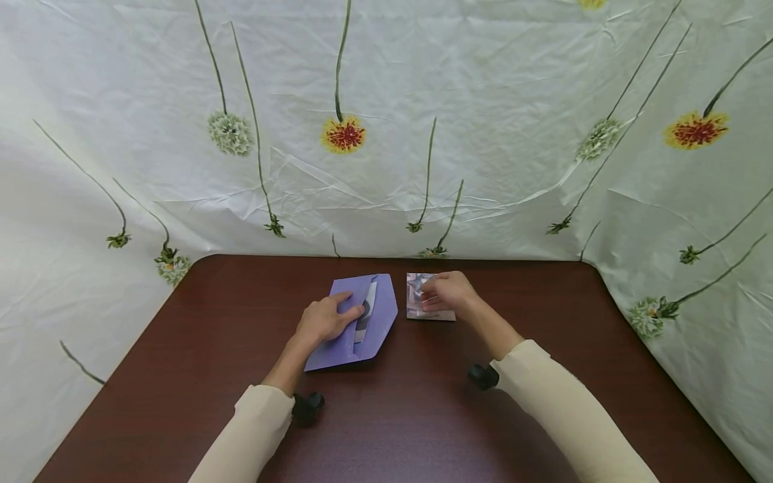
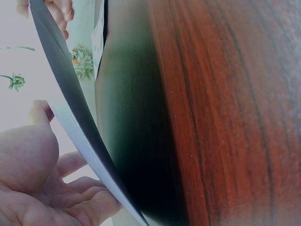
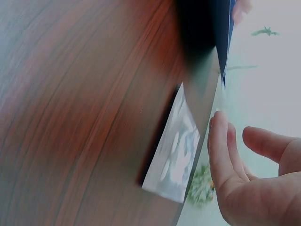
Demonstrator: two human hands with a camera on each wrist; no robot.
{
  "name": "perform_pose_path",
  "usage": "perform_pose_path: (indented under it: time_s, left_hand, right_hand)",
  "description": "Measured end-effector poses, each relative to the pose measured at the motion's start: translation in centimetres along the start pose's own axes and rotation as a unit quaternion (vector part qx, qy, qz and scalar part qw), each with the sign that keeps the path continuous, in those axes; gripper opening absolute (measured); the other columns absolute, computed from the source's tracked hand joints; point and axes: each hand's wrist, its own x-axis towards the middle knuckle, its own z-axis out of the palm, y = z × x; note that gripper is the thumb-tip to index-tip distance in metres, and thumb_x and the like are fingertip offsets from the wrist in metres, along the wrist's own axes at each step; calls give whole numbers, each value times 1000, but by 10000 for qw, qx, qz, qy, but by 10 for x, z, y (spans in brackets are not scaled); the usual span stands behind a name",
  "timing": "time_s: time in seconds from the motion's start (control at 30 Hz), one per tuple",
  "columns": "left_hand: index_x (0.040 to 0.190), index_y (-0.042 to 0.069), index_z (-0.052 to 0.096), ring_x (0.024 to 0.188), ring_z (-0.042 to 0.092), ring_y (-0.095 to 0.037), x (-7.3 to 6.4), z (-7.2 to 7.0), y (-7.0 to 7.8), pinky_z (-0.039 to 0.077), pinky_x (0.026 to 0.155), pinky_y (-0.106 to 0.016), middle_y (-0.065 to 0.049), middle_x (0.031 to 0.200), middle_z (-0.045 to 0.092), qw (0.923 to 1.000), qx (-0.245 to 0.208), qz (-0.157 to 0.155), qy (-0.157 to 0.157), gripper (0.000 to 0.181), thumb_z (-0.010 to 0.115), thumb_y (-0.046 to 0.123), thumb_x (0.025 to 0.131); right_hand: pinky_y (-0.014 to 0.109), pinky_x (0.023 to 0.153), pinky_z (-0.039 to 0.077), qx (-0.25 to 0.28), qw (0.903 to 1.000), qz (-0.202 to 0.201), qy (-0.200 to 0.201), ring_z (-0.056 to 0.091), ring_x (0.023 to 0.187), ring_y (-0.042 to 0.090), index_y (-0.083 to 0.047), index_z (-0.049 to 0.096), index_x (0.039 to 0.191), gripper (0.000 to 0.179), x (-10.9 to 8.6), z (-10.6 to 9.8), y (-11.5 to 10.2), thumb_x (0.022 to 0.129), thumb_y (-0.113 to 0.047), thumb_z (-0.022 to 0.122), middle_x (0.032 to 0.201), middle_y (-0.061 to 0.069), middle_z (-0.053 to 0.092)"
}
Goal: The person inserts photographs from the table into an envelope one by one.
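Note:
A purple envelope (image 1: pixel 379 335) lies on the brown table with its pointed flap folded out to the right. From its opening shows a pale paper slip (image 1: pixel 371 296) with a dark grey patch. My left hand (image 1: pixel 324 319) rests on the envelope, index finger and thumb spread, the thumb tip at the slip. To the right is a small glossy printed piece (image 1: pixel 413 305), greyish with a tan lower edge. My right hand (image 1: pixel 449 293) hovers over it with fingers apart. In the right wrist view the fingers stand beside the glossy piece (image 3: pixel 174 155), holding nothing.
The dark brown wooden table (image 1: pixel 386 429) has its far edge just beyond the envelope. A white cloth (image 1: pixel 386 74) printed with flowers hangs behind and along both sides. Each wrist carries a black camera, like the one by the left sleeve (image 1: pixel 247 429).

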Motion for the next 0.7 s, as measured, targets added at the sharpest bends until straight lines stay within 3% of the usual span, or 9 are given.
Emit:
perform_pose_path:
  time_s: [0.13, 0.33, 0.57, 0.7]
  left_hand:
    - [151, 12, 50, 136, 49, -48, 0, 0, -1, 42, 107, -60, -25, 148, 53, 10000, 7, 6, -9, 63, 55, 48, 100]
    - [152, 12, 49, 135, 50, -49, 1, -1, -3, 43, 106, -60, -26, 147, 53, 10000, -5, 7, 3, 64, 55, 49, 100]
    - [151, 11, 50, 135, 50, -48, 2, 1, -2, 43, 107, -59, -25, 147, 53, 10000, 25, 34, -1, 64, 55, 48, 99]
    - [151, 11, 50, 136, 49, -48, 2, 1, -1, 42, 107, -60, -25, 147, 53, 10000, 22, 21, 7, 63, 56, 48, 99]
  right_hand:
    - [48, 95, 55, -144, 9998, 89, 101, 74, 92, 33, 16, 60, 125, 35, -2, -13, 2, 97, -5, 59, 120, 34, 66]
    - [48, 95, 56, -214, 9994, 129, 255, 72, 96, 35, 14, 59, 125, 35, -3, -28, 7, 98, -7, 59, 124, 34, 65]
    - [48, 99, 54, -131, 9992, 291, 258, 69, 108, 37, 17, 53, 135, 41, -4, -45, 18, 101, -6, 49, 136, 36, 57]
    - [47, 98, 55, -80, 9988, 377, 307, 70, 102, 35, 17, 54, 134, 40, -2, -51, 24, 102, -7, 49, 135, 36, 57]
